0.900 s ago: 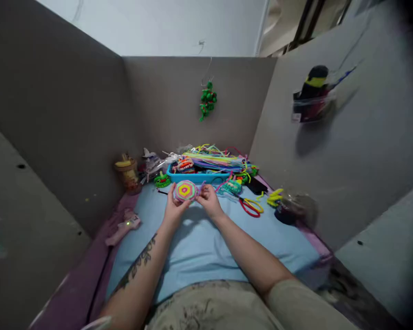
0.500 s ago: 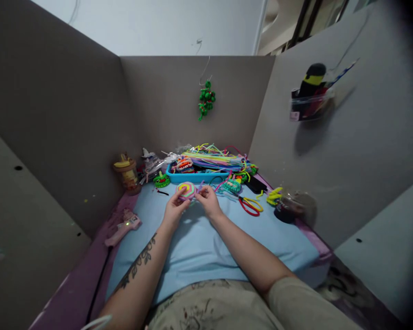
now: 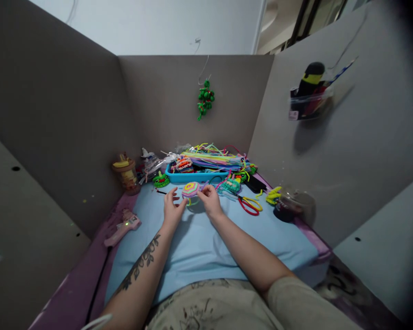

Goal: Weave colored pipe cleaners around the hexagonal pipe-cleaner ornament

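Note:
A small round piece (image 3: 190, 189), coiled in stripes of pink, yellow, mint and purple pipe cleaner, is held just above the blue cloth. My right hand (image 3: 210, 202) pinches its right edge between thumb and fingers, beside a short purple strand. At its left, my left hand (image 3: 173, 208) has its fingers spread and curved. The left thumb is close to the disc's edge; I cannot tell whether it touches. A pale yellow-green strand shows under the disc.
Behind stands a blue tray (image 3: 199, 178) heaped with pipe cleaners. Red-and-yellow scissors (image 3: 250, 206) and a black phone-like object (image 3: 255, 184) lie to the right. A pink glue gun (image 3: 123, 230) is at left. A green figure (image 3: 161, 180) and a jar (image 3: 126, 175) stand back left.
My left hand has let go of the striped disc and opened, shifting slightly left. The disc has moved a little right and tilted, still in my right hand.

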Motion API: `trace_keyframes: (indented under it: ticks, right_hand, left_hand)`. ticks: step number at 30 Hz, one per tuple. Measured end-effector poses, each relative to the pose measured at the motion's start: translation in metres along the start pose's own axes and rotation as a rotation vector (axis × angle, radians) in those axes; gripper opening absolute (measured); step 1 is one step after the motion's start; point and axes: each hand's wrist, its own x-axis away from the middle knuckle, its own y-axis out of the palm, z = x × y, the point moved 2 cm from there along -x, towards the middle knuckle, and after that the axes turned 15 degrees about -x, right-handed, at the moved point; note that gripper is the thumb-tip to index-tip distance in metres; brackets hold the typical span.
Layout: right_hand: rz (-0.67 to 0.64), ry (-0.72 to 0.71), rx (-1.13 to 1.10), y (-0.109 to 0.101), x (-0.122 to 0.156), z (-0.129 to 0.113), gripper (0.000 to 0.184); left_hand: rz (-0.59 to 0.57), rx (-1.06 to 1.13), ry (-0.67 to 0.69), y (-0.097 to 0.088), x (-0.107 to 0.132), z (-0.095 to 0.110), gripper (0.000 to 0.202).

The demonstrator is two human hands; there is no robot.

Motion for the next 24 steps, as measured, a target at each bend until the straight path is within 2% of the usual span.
trace_keyframes:
  ticks: [5,9,12,15,21,24]
  right_hand:
    - [-0.139,0.016,0.038,0.003,0.001,-0.004,0.023]
    - [-0.183,0.081,0.016,0.006,0.004,-0.004,0.025]
    - [-0.197,0.111,-0.007,0.008,0.005,-0.004,0.025]
    - [-0.187,0.138,-0.031,0.009,0.007,-0.003,0.026]
    - [-0.156,0.161,-0.027,0.009,0.008,-0.001,0.025]
    - [-0.106,0.156,-0.025,0.007,0.006,0.001,0.025]
  left_hand:
    - [-0.183,0.174,0.017,0.005,0.003,0.007,0.072]
    - [-0.233,0.401,0.016,0.006,0.001,0.008,0.072]
    - [-0.23,0.504,-0.03,0.005,-0.003,0.005,0.064]
    - [-0.227,0.476,-0.08,0.004,-0.004,0.004,0.055]
    - [-0.193,0.382,-0.074,0.001,0.0,0.015,0.051]
    - [-0.152,0.311,-0.067,-0.001,0.001,0.016,0.056]
